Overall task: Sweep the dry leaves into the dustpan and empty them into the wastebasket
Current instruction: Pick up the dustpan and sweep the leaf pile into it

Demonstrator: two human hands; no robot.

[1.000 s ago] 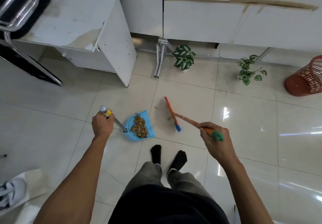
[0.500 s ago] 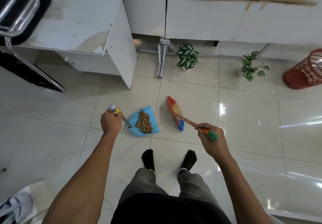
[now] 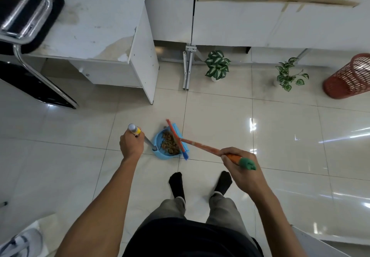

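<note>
- Left hand (image 3: 132,143) wrapped shut around the top of the dustpan handle (image 3: 138,134), fingers curled out of sight behind the pole, silver cap and yellow band poking out just above the knuckles.
- Blue dustpan (image 3: 160,152) resting on the pale tiled floor (image 3: 280,136), just to the right of and slightly below those fingers, joined to them by the slanting grey pole.
- Dry leaves (image 3: 169,143) heaped brown inside the pan, near the left fingers but not touching them (a crumb or two possibly at the pan's far lip, too small to tell).
- Right hand (image 3: 240,163) clenched around the upper end of the broom (image 3: 200,146), fingers closed over the orange shaft, green end cap sticking out past the thumb side.
- Broom shaft running up and left from the right fingers; red-and-blue bristle head laid across the pan's open mouth, over the right edge of the leaf heap, blue tip on the floor just beyond the pan.
- Red mesh wastebasket (image 3: 350,76) well apart from both hands, far up and right of the right fingers, against the white cabinets.
- Two small leafy plants (image 3: 217,66) between the pan and the basket, beyond the fingers, along the cabinet base.
- Black-socked feet (image 3: 177,182) just below the pan, between the two forearms.
</note>
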